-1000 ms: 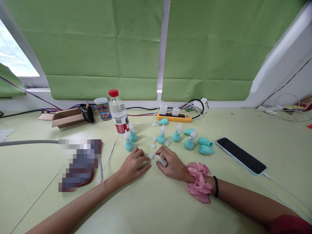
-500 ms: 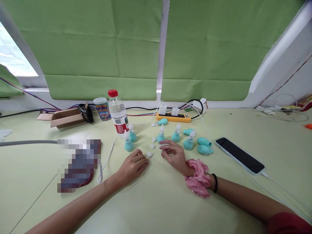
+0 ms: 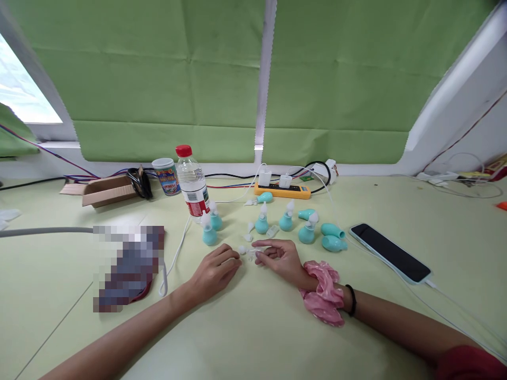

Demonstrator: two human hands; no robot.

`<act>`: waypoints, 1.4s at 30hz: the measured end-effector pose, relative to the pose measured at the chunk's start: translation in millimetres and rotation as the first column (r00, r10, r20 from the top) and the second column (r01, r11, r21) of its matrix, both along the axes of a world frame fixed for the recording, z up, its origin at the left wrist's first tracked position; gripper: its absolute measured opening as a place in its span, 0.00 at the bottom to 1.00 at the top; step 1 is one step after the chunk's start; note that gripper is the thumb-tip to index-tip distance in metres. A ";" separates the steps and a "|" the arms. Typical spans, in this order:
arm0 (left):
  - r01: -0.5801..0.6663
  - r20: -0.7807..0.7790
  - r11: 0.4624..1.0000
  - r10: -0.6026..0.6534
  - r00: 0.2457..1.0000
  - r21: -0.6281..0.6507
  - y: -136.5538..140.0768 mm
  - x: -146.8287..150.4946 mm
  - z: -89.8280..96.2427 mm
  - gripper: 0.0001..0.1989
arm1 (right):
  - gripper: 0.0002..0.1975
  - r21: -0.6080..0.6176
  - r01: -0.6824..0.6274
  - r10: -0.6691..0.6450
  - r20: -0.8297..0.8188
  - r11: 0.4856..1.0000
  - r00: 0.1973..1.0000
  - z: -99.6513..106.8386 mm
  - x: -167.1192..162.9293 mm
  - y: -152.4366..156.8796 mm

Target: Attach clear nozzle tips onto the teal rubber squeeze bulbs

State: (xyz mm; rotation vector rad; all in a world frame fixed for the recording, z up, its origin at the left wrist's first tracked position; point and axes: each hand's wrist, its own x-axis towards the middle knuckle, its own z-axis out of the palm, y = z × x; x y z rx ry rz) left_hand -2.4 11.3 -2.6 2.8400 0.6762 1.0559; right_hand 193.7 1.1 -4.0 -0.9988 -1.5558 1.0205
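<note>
My right hand (image 3: 282, 259) pinches a small clear plastic piece (image 3: 253, 253) between thumb and fingertips, low over the table. My left hand (image 3: 217, 268) rests palm down on the table, fingers loosely curved and apparently holding nothing. A small whitish tip (image 3: 242, 249) lies by its fingertips. Just beyond are another whitish tip (image 3: 247, 237) and a clear plastic part (image 3: 273, 231). Several teal squeeze bulbs with whitish nozzles stand upright, among them one bulb (image 3: 261, 225) in the middle and another (image 3: 209, 236) on the left.
Bare teal bulbs (image 3: 333, 243) lie at right beside a phone (image 3: 390, 252) on a cable. Behind stand a water bottle (image 3: 193, 184), a paper cup (image 3: 166, 177), a cardboard box (image 3: 109, 192) and a yellow power strip (image 3: 282, 190). A blurred-out object (image 3: 130, 272) lies at left.
My right hand has come down and left, closer to my left hand, and now holds the clear piece. The clear part it covered before is visible on the table. My left hand barely moved.
</note>
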 end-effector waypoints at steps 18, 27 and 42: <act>-0.011 0.110 0.996 0.001 0.994 0.089 -1.1 3.3 1.1 0.11 | 0.10 0.151 -0.032 0.010 0.144 0.988 0.989 -5.3 0.1 5.2; -0.117 0.107 0.991 0.109 0.988 0.066 -0.7 1.4 -1.0 0.08 | 0.12 0.176 0.018 -0.050 0.178 0.984 0.983 -2.7 -1.0 3.9; -0.090 0.357 0.974 0.161 0.920 -0.208 -13.0 11.5 7.7 0.07 | 0.08 0.377 -0.049 -0.060 0.272 0.925 0.960 6.7 -1.7 -3.6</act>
